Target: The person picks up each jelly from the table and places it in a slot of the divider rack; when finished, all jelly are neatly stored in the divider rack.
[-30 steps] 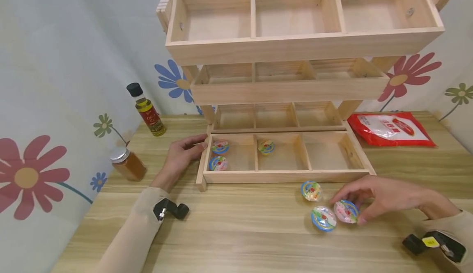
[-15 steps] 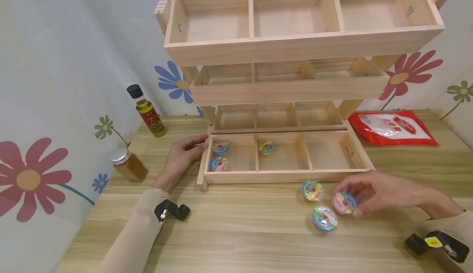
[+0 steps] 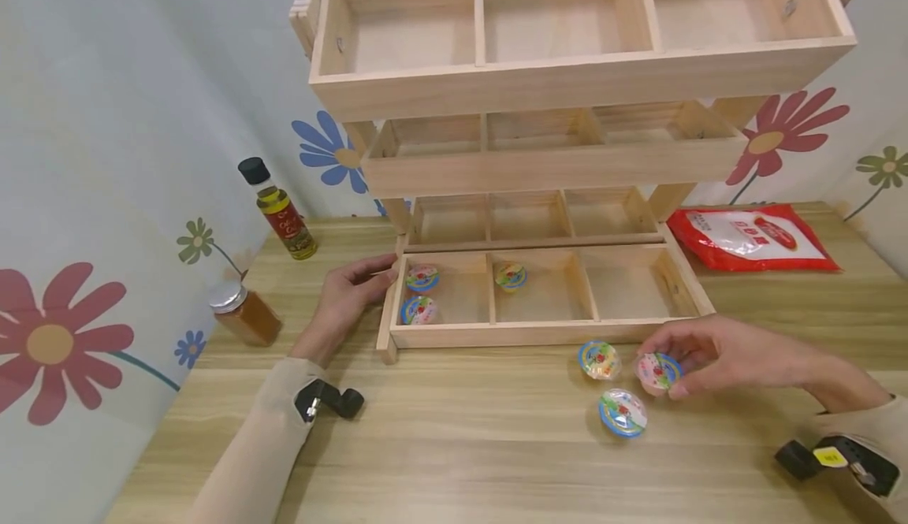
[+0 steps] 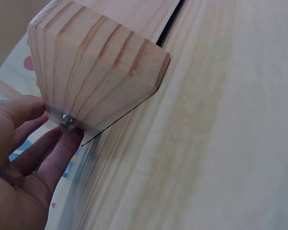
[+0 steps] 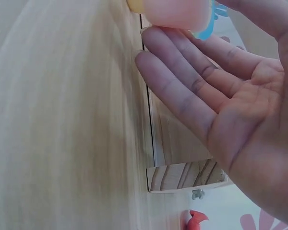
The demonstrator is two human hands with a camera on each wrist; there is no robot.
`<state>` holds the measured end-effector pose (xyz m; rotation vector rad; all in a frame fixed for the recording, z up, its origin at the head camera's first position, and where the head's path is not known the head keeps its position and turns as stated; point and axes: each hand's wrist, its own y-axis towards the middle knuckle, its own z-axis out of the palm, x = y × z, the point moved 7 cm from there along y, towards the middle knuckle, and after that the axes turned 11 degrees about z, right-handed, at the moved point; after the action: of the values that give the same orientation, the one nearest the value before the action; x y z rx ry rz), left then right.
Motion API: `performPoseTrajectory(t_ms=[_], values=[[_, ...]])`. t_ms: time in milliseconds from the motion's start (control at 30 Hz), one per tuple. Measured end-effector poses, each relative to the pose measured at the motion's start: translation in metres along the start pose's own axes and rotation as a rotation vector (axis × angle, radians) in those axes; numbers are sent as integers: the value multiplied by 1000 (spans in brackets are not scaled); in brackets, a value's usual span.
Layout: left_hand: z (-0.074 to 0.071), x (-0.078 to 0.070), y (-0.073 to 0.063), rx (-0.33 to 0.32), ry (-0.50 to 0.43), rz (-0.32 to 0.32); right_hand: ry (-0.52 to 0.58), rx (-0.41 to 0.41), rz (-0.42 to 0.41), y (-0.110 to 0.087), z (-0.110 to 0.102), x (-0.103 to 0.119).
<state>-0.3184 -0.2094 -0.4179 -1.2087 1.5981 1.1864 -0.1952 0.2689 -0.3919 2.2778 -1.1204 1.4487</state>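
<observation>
My right hand (image 3: 745,362) pinches a pink jelly cup (image 3: 656,370) between thumb and fingers, just in front of the rack's bottom tray; in the right wrist view the pink cup (image 5: 177,13) sits at the fingertips. Two more jelly cups stand near it on the table: a yellowish one (image 3: 599,360) and a whitish one (image 3: 623,413). My left hand (image 3: 345,303) rests its fingertips against the left side of the wooden rack (image 3: 496,338), by a metal bolt (image 4: 66,122). Two pink cups (image 3: 419,310) lie in the left bottom compartment, a yellow cup (image 3: 511,276) in the middle one.
The rack's upper tiers (image 3: 553,165) rise over the bottom tray. On the left stand an olive oil bottle (image 3: 285,221) and a jar (image 3: 245,315) with a silver lid. A red and white bag (image 3: 752,238) lies at the right, and a flowered curtain hangs behind.
My right hand has moved the pink jelly cup slightly up and left, away from the whitish one, toward the tray. The left hand stays at the rack's side.
</observation>
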Motion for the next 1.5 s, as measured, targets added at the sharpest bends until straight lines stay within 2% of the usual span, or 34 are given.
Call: performPoseTrajectory(t_ms=[167,467,567,733,867,1000,1233,1500], values=[[-1,0,0,4,-12,-11,-9,-20,45,0,0,1],[3,-1,-2,15,-23,-7,24,-48,-17,0,5,12],[4,-1,-2,16,-20,-6,-18,-94,-35,-2,4,14],[4,0,-1,11,-27,-6,-88,-198,-2,1,3,23],[4,-1,-2,7,-32,-4,-62,-281,17,7,3,32],[5,-1,-2,3,-40,-10,-6,-339,-8,15,1,41],[3,-2,-2,-14,-42,-12,-54,-424,-17,30,-8,60],[0,0,-2,-16,-28,-16,-40,-395,-36,55,-4,76]])
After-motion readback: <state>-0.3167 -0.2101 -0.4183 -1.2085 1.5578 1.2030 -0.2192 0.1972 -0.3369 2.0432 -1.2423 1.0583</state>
